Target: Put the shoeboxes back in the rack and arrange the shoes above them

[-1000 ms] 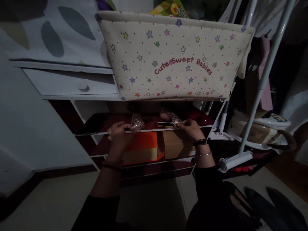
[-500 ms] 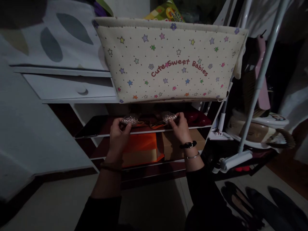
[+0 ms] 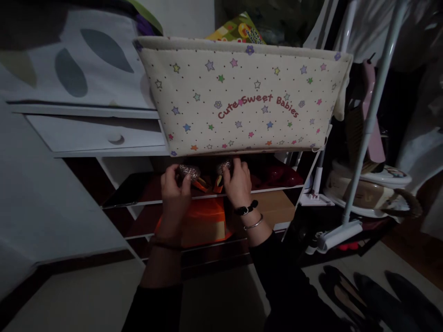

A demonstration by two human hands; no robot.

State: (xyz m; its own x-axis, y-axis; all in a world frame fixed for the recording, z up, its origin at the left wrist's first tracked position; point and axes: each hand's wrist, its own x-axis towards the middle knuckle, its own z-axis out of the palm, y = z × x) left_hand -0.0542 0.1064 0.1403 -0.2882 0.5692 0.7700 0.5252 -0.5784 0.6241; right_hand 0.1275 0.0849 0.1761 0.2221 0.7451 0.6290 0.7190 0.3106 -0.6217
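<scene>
Two glittery silver high-heeled shoes stand on the upper shelf [image 3: 152, 197] with their heels toward me, and orange shows under their arches. My left hand [image 3: 176, 189] is closed around the back of the left glittery shoe [image 3: 190, 172], thumb on the near side. The right glittery shoe [image 3: 223, 168] is held by my right hand [image 3: 238, 183], whose fingers cover part of it. The toes of both shoes are lost in the dark under the fabric basket. Dark red glossy shoes [image 3: 280, 174] sit to the right on the same shelf.
A cream fabric basket [image 3: 242, 110] overhangs the shelf from above. Below are an orange box [image 3: 204, 221] and a cardboard box [image 3: 273, 207]. A black flat item [image 3: 126, 189] lies left. A mop [image 3: 356, 184] leans at right, near dark shoes [image 3: 349, 290] on the floor.
My right hand has moved left with its shoe, bringing the two glittery shoes closer together. My left hand stays on its shoe, which is turned slightly. The view has tilted up a little.
</scene>
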